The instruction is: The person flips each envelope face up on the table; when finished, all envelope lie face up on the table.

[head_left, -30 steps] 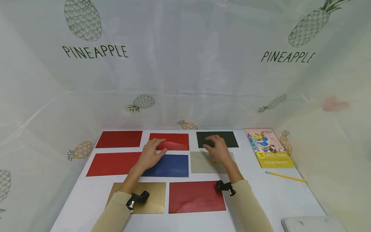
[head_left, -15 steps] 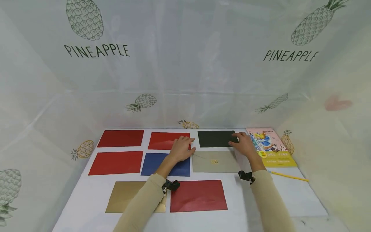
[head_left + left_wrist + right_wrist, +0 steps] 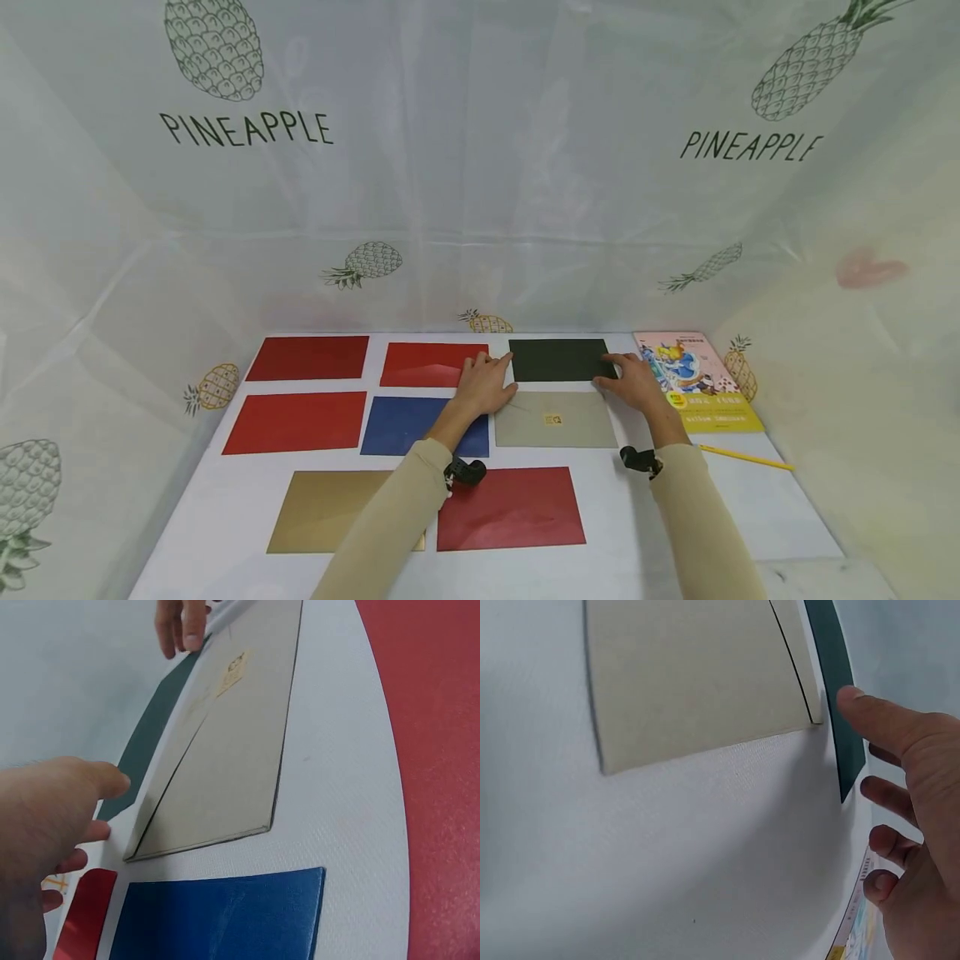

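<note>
A dark green envelope [image 3: 561,360] lies flat in the back row, between my two hands. At its left end is my left hand [image 3: 483,385], fingers spread and extended, overlapping the bright red envelope [image 3: 420,364]. My right hand [image 3: 637,385] is at the other end, fingers loosely bent, with the fingertips right at the edge. Just in front lies a beige envelope [image 3: 555,429] with a flap line and a small yellowish sticker [image 3: 234,671]. In the right wrist view, the right thumb [image 3: 877,712] overlaps the green edge. Neither hand grips anything.
More envelopes lie in rows: dark red [image 3: 307,358], red [image 3: 296,422], blue [image 3: 390,425], gold [image 3: 322,508] and deep red [image 3: 517,517]. A pink and yellow book [image 3: 697,379] and a yellow pencil [image 3: 750,457] lie at right. Pineapple-print sheeting [image 3: 525,192] surrounds the white table [image 3: 202,533].
Both hands have moved to the right. The left went from the red and blue envelopes to the green one's left end, the right from its front to its right end. The envelopes stay in place.
</note>
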`<state>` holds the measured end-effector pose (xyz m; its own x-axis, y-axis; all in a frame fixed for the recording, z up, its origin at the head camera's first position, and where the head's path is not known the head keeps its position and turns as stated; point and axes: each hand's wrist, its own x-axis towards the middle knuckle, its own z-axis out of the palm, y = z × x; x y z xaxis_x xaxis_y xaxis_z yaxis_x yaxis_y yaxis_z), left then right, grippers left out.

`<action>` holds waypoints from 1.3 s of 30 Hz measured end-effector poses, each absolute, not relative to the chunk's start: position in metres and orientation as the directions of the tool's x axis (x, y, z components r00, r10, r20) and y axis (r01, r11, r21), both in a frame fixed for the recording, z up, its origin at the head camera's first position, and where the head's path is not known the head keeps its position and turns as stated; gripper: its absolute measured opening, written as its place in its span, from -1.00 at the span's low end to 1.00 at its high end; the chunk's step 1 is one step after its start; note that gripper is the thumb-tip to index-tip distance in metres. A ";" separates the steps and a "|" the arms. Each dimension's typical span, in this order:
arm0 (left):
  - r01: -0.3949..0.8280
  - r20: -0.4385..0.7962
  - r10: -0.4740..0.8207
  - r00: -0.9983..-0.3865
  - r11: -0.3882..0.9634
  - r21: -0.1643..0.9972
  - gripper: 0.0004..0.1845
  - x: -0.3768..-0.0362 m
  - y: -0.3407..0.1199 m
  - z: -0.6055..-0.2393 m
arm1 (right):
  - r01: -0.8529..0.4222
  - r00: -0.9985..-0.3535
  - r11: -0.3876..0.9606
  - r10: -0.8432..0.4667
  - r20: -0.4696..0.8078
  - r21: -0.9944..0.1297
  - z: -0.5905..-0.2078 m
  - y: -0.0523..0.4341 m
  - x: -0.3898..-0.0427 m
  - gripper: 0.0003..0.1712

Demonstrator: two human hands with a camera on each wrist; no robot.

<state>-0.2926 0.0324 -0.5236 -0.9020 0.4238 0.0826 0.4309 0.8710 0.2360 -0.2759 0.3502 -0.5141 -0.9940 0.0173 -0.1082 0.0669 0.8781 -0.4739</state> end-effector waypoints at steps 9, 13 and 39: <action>0.419 0.077 0.421 -0.904 0.832 0.364 -0.32 -0.297 0.034 -0.530 | 0.090 -0.989 0.843 0.016 -0.144 -0.531 -0.513 0.351 -0.276 -0.20; 0.403 0.081 0.417 -0.905 0.782 0.476 -0.34 -0.297 0.033 -0.529 | 0.095 -0.989 0.831 0.015 -0.149 -0.548 -0.513 0.350 -0.276 -0.22; 0.412 0.063 0.441 -0.895 0.765 0.496 -0.38 -0.291 0.028 -0.528 | 0.177 -0.974 0.842 0.078 -0.211 -0.510 -0.516 0.346 -0.300 -0.25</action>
<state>-0.2913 0.0279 -0.5284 -0.8952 0.4412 0.0627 0.4115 0.7646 0.4960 -0.3002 0.3460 -0.5162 -0.9745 0.0777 -0.2106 0.1773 0.8416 -0.5101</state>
